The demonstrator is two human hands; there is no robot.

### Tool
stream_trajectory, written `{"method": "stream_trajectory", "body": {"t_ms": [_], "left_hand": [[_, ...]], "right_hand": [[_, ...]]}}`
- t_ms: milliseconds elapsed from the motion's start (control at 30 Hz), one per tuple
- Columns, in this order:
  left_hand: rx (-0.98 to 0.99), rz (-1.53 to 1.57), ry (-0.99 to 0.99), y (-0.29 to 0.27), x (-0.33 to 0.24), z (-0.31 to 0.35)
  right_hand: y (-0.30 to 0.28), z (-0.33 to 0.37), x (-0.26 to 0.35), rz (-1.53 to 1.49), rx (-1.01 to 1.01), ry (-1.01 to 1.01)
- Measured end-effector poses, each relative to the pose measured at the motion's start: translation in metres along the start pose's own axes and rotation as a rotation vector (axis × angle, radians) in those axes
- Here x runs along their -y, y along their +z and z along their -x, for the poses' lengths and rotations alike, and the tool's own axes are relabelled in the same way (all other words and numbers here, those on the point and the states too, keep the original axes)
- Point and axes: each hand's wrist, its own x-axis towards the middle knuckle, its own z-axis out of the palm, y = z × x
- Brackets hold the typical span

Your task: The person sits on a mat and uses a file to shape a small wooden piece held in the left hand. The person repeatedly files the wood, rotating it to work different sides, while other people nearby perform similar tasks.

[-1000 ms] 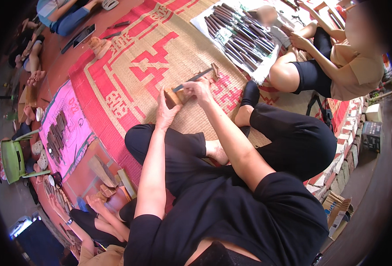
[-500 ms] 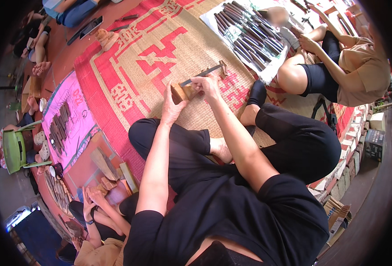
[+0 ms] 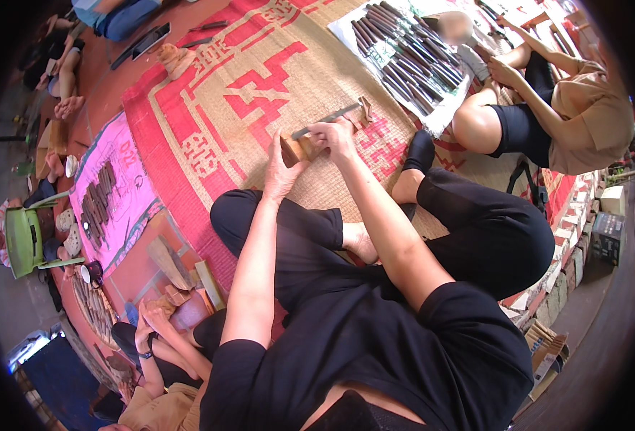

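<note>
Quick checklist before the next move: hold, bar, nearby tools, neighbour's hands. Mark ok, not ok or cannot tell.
1. Left hand gripping block: ok, at its left end.
2. Right hand at the block's right side: ok.
3. Right hand's hold: cannot tell whether on block, bar or both.
4. Bar touching block: cannot tell; fingers hide part.
5. Dark-handled tools apart from both hands: ok, on white sheet.
6. Neighbour's hands away from block: ok.
</note>
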Motion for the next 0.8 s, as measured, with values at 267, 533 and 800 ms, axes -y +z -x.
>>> {"method": "stream_trajectory", "body": {"t_ms": [267,533,800], "left_hand": [[-0.013,0.113,-0.028,0.001,0.001,0.001],[-0.017,0.109,-0.017,0.001,-0.001,0.001],[0.001,-0.054,0.035,0.001,-0.003,-0.001]], "right_hand": [[0.012,0.007,0.008,0.054,-0.031,-0.028],[0.010,0.002,0.009,0.045,-0.047,-0.042],[-0.004,-0.008,0.001,0.115,-0.032,-0.055]]}}
